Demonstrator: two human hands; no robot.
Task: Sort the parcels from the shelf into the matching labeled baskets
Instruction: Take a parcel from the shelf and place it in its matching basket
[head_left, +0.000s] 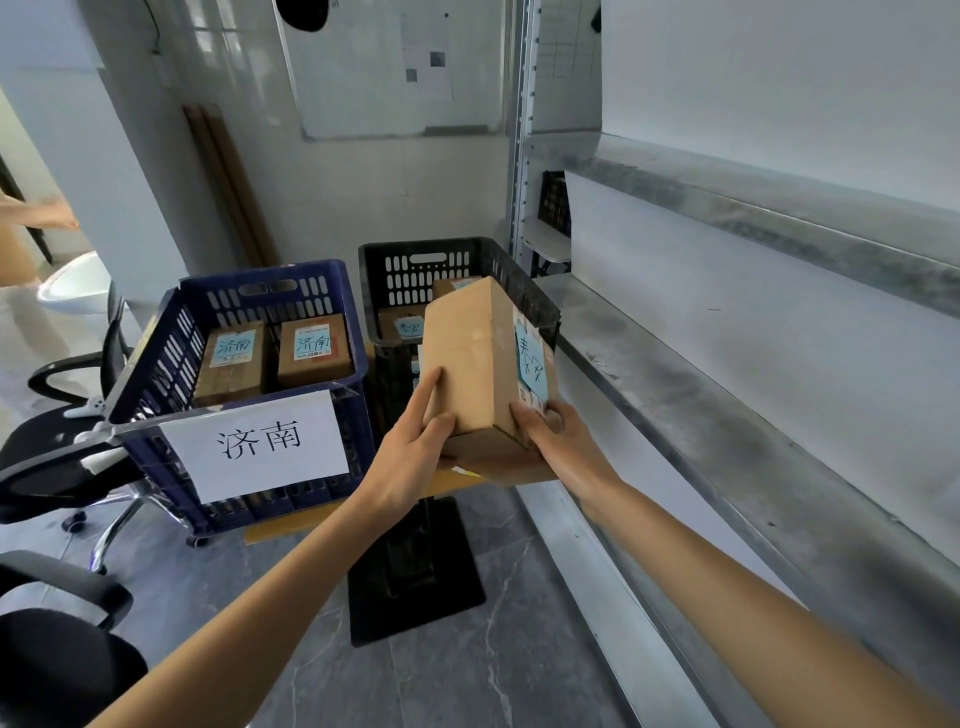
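Holds cardboard parcel (480, 364) by near end, near black basket (519, 270): left hand (410, 457) fingers (432, 387) clasping one corner, right hand (558, 447) fingers (554, 419) curled round labelled side; seemingly stiff, light.

Cardboard parcel (478, 358) between left hand (410, 457) and right hand (556, 441), before black basket (379, 270), blue basket (156, 358) alongside.

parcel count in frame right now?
5: left parcel and right parcel in the blue basket; near parcel and far parcel in the black basket; held parcel between left hand and right hand. It may hide more.
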